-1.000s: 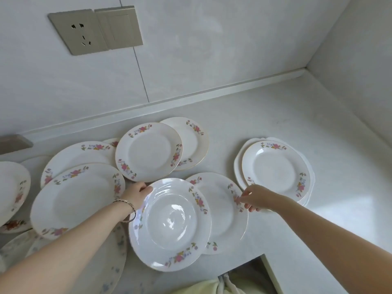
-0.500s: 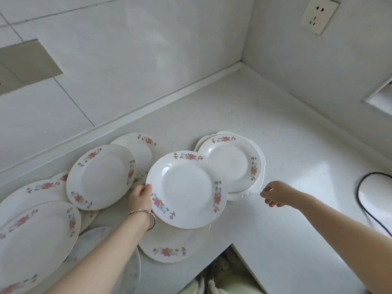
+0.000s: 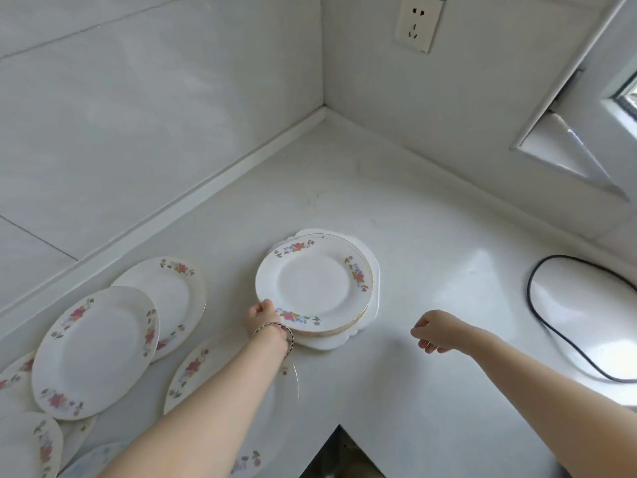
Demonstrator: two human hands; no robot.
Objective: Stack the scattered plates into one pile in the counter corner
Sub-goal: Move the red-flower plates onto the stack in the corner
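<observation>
A small pile of white floral-rimmed plates (image 3: 314,284) lies on the white counter (image 3: 396,215), some way short of the corner. My left hand (image 3: 261,317), with a bracelet on the wrist, grips the near-left rim of the top plate, which rests on the pile. My right hand (image 3: 436,331) hovers just right of the pile with its fingers loosely curled and nothing in them. Several more floral plates lie scattered at the left: a large one (image 3: 96,351), one behind it (image 3: 172,294), and one partly under my left forearm (image 3: 206,374).
The counter corner (image 3: 325,113) meets two white walls. A wall socket (image 3: 417,22) sits above it. A black cable (image 3: 565,336) loops on the counter at the right. A window recess (image 3: 568,150) opens at the right. The counter's front edge has a cut-out (image 3: 339,450).
My left hand has carried the plate to the right and set it on the pile. My right hand has stayed empty beside the pile. The view has swung toward the corner.
</observation>
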